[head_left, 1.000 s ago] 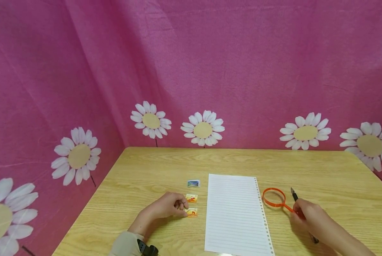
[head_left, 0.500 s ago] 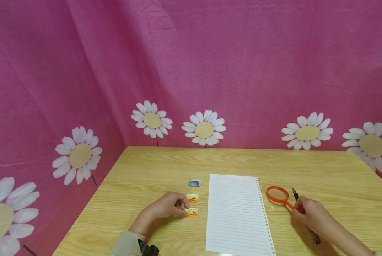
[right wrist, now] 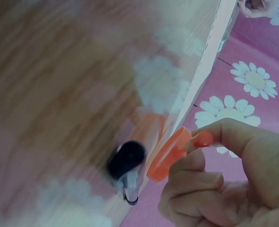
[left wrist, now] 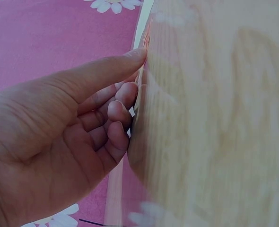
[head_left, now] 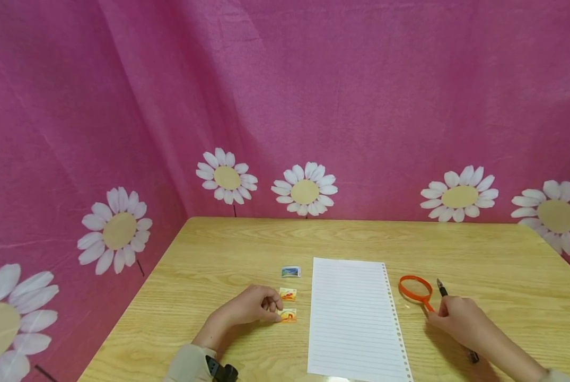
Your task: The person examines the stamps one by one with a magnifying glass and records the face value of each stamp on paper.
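Note:
My left hand (head_left: 251, 306) rests on the table, its thumb touching the left edge of the nearest orange-and-yellow stamp (head_left: 288, 315). Its other fingers are loosely curled beside a second similar stamp (head_left: 288, 294). Further back lies a blue-green stamp (head_left: 291, 271). In the left wrist view the hand (left wrist: 68, 123) shows its thumb on the tabletop. My right hand (head_left: 463, 318) pinches the handle of an orange magnifying glass (head_left: 428, 304); the right wrist view shows that magnifying glass (right wrist: 170, 153) edge-on. Partly hidden under this hand is a black pen (head_left: 442, 289) on the table.
Lined loose-leaf paper (head_left: 356, 318) with a punched right edge lies between the hands. The wooden table (head_left: 246, 239) ends at a pink curtain (head_left: 313, 106) with white daisies. A dark strap with a black device (head_left: 221, 370) is on the left wrist.
The magnifying glass has turned slightly and its ring has shifted a little right, away from the paper. The left hand and stamps have stayed put.

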Available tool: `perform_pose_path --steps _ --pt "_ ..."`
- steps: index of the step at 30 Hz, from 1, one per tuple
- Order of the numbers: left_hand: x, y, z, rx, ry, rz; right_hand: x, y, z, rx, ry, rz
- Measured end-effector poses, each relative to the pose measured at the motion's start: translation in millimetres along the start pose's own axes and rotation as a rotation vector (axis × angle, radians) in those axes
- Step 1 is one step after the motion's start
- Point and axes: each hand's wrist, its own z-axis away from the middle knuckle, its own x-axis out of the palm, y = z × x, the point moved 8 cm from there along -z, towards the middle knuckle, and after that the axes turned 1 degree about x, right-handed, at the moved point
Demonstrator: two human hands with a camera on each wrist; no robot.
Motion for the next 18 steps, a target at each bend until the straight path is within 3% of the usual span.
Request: perform_pose_path --steps 18 --pt "-0.4 1.2 0.5 -0.004 -0.002 -0.011 20 -8 0 -0.033 -0.095 0.025"
